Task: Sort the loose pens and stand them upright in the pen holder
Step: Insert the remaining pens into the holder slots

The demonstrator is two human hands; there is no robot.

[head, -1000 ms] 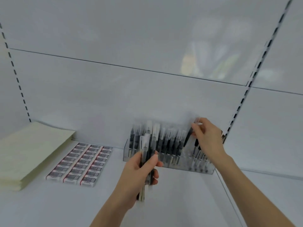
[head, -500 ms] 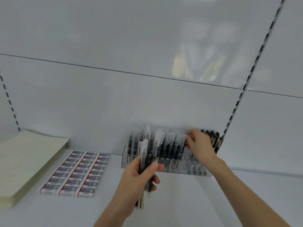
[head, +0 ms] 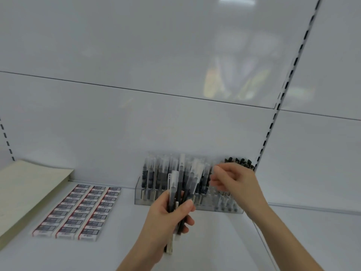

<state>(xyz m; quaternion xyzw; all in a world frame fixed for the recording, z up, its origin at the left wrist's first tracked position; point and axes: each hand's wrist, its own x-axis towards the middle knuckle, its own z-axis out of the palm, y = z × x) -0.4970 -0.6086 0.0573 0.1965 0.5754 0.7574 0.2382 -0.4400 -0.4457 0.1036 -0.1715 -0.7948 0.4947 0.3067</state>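
Observation:
A clear acrylic pen holder (head: 139, 199) stands on the white shelf against the back panel. Rows of black and translucent pens (head: 151, 174) stand upright in it, with darker pens (head: 241, 161) at its right end. My left hand (head: 164, 222) is closed around a bundle of loose pens (head: 173, 189), held upright just in front of the holder. My right hand (head: 236, 184) hovers over the holder's right half. Its fingers are spread and point left toward the bundle's tips, and I see nothing in them.
Rows of small boxed erasers (head: 78, 210) lie flat to the left of the holder. A stack of pale paper sheets (head: 25, 190) sits at the far left. A slotted shelf upright (head: 272, 137) runs up the back panel behind the right hand.
My right hand left the pen it was putting into the holder's right side and moved left toward the bundle. My left hand keeps the bundle in about the same place.

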